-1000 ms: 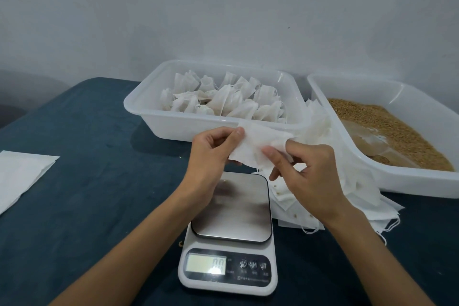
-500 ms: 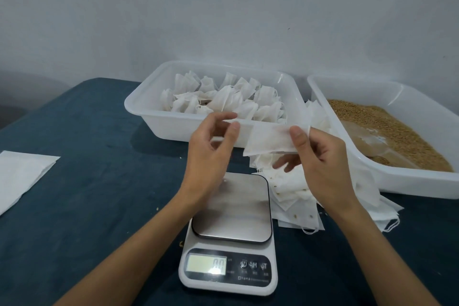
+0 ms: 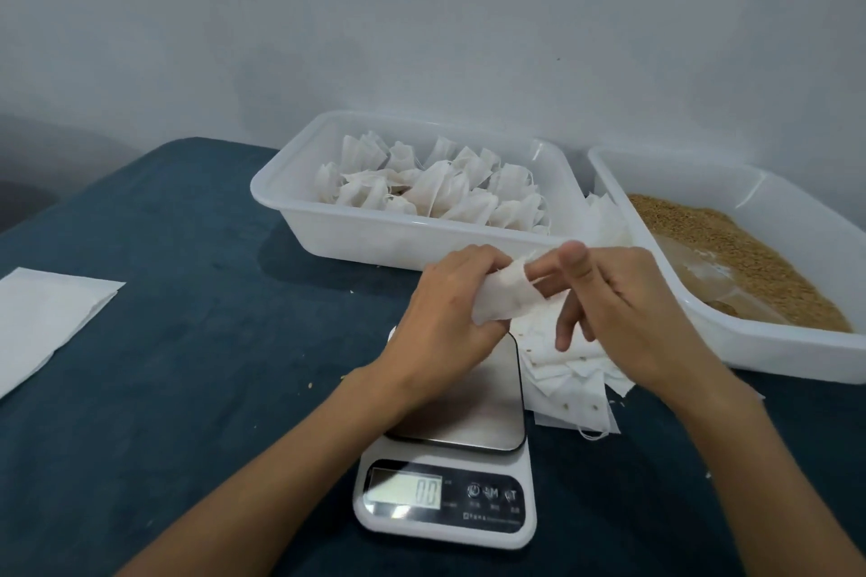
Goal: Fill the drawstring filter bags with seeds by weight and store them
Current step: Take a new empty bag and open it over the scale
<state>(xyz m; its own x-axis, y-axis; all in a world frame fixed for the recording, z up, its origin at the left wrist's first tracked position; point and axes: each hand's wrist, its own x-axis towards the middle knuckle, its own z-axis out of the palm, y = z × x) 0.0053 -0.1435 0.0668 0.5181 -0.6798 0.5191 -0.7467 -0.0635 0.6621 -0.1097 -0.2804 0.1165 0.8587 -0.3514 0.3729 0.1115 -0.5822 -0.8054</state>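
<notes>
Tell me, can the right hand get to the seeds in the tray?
Probably yes. The right hand is beside the seeds, whose tray is open on top, but it's busy with the empty bag.

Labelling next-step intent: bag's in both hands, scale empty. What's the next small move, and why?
Probably spread the empty filter bag open: the left hand grips it, right hand fingers work its mouth, the scale reads zero and seeds sit untouched.

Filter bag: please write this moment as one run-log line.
left hand grips filter bag | right hand opening it | scale pan bare
</notes>
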